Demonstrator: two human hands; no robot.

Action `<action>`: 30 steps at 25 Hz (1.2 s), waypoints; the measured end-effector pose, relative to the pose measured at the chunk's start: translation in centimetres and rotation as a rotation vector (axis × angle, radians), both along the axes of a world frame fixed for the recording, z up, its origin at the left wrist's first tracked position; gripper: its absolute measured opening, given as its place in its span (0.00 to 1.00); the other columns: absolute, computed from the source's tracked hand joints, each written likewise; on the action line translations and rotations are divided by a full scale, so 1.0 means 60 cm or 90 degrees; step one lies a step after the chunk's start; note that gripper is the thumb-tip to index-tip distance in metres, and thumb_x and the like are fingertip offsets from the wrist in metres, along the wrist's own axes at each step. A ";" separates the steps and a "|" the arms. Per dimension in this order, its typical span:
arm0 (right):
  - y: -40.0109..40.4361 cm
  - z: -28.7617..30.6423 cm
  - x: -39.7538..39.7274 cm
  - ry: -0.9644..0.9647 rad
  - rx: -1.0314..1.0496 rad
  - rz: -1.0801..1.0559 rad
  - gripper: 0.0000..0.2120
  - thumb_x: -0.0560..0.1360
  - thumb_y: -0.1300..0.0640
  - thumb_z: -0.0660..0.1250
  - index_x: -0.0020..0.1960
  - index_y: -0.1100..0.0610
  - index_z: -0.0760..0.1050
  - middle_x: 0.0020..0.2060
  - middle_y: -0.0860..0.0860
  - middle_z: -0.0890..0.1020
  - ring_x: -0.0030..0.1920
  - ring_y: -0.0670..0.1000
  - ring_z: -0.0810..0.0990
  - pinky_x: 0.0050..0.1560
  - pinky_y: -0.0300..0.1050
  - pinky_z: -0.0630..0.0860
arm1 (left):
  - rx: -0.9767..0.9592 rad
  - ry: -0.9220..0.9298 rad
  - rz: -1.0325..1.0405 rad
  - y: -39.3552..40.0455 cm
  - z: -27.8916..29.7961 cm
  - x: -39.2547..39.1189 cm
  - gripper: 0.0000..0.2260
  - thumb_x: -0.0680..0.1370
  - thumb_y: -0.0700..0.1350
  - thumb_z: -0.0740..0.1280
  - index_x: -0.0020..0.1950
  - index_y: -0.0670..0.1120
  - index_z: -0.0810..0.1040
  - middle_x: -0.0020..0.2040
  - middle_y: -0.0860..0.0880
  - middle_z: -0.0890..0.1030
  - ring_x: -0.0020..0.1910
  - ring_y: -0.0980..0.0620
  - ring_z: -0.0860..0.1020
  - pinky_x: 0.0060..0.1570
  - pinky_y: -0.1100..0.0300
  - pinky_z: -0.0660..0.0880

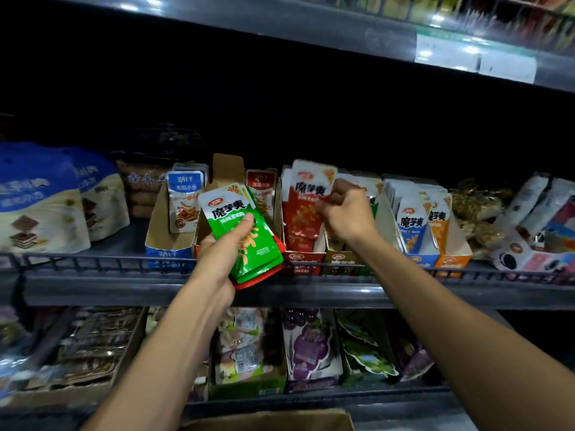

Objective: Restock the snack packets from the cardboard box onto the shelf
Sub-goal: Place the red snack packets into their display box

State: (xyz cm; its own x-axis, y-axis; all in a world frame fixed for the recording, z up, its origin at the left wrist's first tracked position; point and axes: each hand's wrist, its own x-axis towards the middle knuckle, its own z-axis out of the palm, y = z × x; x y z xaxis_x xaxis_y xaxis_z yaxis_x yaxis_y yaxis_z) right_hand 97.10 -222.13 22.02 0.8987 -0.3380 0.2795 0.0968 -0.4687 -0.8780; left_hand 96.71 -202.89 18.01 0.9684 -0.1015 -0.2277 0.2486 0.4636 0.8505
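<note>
On the middle shelf (280, 293) a row of open-topped display cartons stands behind a low wire rail (93, 259). From left to right: a blue carton (168, 253) with one blue-labelled fish snack packet (183, 203) upright at its back, a carton mostly hidden by the left hand, a red carton (303, 259) holding upright red packets (306, 209), then a blue-fronted carton (420, 259) and an orange one (452, 259) with matching packets. Large blue bags (40, 197) sit at the far left, loose wrapped snacks at the far right.

The left hand (222, 259) grips a small stack of packets in front of the rail, thumb pressed on the face of the top green packet (239, 225); a red packet edge (258, 279) shows beneath (how many are in the stack cannot be told). The green packet's long axis tilts up and to the left, its printed top toward the shelf.

The right hand (347, 213) is curled at the red carton, fingers pinching the right edge of the tallest red packet, which stands upright with its long axis vertical.

Open room lies above the cartons, dark up to the upper shelf edge (311, 29). Below, a lower shelf holds more cartons, one of purple grape packets (308, 346). The cardboard box (270, 421) shows only its top edge at the near bottom.
</note>
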 end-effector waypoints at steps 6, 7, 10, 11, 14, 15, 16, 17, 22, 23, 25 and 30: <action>0.009 -0.056 0.014 -0.022 -0.292 -0.160 0.22 0.70 0.56 0.75 0.57 0.50 0.66 0.50 0.51 0.78 0.48 0.55 0.80 0.47 0.56 0.80 | 0.020 -0.010 -0.022 0.006 0.002 -0.004 0.17 0.71 0.51 0.76 0.56 0.47 0.78 0.47 0.49 0.86 0.37 0.56 0.84 0.35 0.61 0.77; 0.017 -0.057 0.009 -0.063 -0.246 -0.201 0.25 0.70 0.55 0.75 0.59 0.50 0.64 0.52 0.51 0.76 0.51 0.54 0.79 0.51 0.55 0.79 | 0.021 -0.017 -0.027 0.005 0.000 -0.004 0.14 0.72 0.50 0.76 0.54 0.48 0.77 0.45 0.50 0.85 0.34 0.58 0.83 0.33 0.62 0.76; 0.029 -0.056 -0.033 -0.087 -0.422 -0.155 0.18 0.76 0.47 0.65 0.63 0.51 0.66 0.51 0.46 0.74 0.54 0.49 0.72 0.62 0.50 0.67 | 0.024 -0.021 -0.030 0.003 0.001 -0.007 0.14 0.71 0.51 0.76 0.51 0.49 0.76 0.50 0.49 0.85 0.43 0.54 0.83 0.43 0.57 0.78; 0.030 -0.055 -0.050 -0.018 -0.570 -0.070 0.17 0.77 0.44 0.61 0.63 0.49 0.67 0.49 0.45 0.75 0.54 0.48 0.71 0.64 0.51 0.63 | 0.026 -0.022 -0.030 0.003 -0.002 -0.005 0.15 0.71 0.51 0.77 0.52 0.49 0.76 0.51 0.49 0.84 0.47 0.52 0.82 0.47 0.54 0.78; 0.035 -0.054 -0.062 0.199 -0.845 0.124 0.17 0.75 0.43 0.60 0.59 0.51 0.72 0.47 0.49 0.79 0.54 0.51 0.75 0.69 0.60 0.56 | 0.019 -0.021 -0.014 0.002 -0.003 -0.003 0.16 0.70 0.51 0.77 0.54 0.49 0.77 0.50 0.49 0.84 0.49 0.50 0.82 0.45 0.55 0.77; 0.040 -0.051 -0.055 0.231 -0.858 0.133 0.16 0.73 0.44 0.61 0.55 0.53 0.73 0.46 0.50 0.79 0.53 0.53 0.76 0.69 0.61 0.56 | 0.018 -0.017 -0.016 0.001 -0.005 -0.003 0.18 0.70 0.51 0.77 0.55 0.48 0.77 0.50 0.48 0.85 0.48 0.49 0.83 0.45 0.55 0.77; 0.044 -0.046 -0.045 0.257 -0.838 0.140 0.14 0.72 0.45 0.63 0.51 0.55 0.74 0.45 0.51 0.79 0.53 0.53 0.77 0.69 0.62 0.57 | 0.020 -0.013 -0.016 0.000 -0.006 -0.004 0.19 0.70 0.51 0.77 0.57 0.48 0.77 0.50 0.48 0.85 0.48 0.49 0.83 0.45 0.55 0.78; 0.048 -0.039 -0.036 0.284 -0.798 0.150 0.12 0.72 0.47 0.64 0.48 0.56 0.74 0.44 0.52 0.79 0.52 0.54 0.77 0.68 0.62 0.58 | 0.022 -0.013 -0.014 0.000 -0.009 -0.003 0.20 0.70 0.51 0.78 0.58 0.47 0.78 0.50 0.48 0.86 0.47 0.48 0.84 0.44 0.55 0.79; 0.044 -0.048 -0.021 0.304 -0.741 0.165 0.16 0.71 0.47 0.64 0.54 0.55 0.74 0.52 0.53 0.79 0.56 0.55 0.76 0.63 0.59 0.63 | 0.015 -0.008 -0.027 0.001 -0.007 -0.008 0.17 0.71 0.49 0.77 0.57 0.47 0.79 0.46 0.48 0.87 0.44 0.49 0.86 0.42 0.56 0.80; 0.039 -0.054 -0.022 0.293 -0.737 0.161 0.17 0.72 0.46 0.64 0.56 0.54 0.73 0.54 0.52 0.79 0.57 0.55 0.75 0.64 0.59 0.62 | 0.017 -0.011 -0.027 0.001 -0.007 -0.007 0.17 0.71 0.49 0.77 0.56 0.47 0.79 0.45 0.48 0.87 0.43 0.49 0.86 0.41 0.56 0.80; 0.034 -0.058 -0.032 0.257 -0.747 0.148 0.17 0.73 0.45 0.63 0.59 0.52 0.73 0.56 0.50 0.79 0.59 0.54 0.75 0.66 0.59 0.62 | 0.016 -0.011 -0.030 0.002 -0.006 -0.007 0.17 0.70 0.49 0.77 0.56 0.47 0.79 0.44 0.48 0.87 0.42 0.50 0.86 0.39 0.57 0.80; 0.048 -0.041 -0.074 -0.015 -0.293 0.075 0.07 0.76 0.52 0.64 0.54 0.49 0.75 0.47 0.47 0.80 0.48 0.48 0.77 0.55 0.50 0.76 | 0.015 -0.019 -0.041 0.001 -0.004 -0.015 0.21 0.69 0.48 0.78 0.59 0.46 0.78 0.47 0.47 0.87 0.43 0.49 0.86 0.38 0.57 0.81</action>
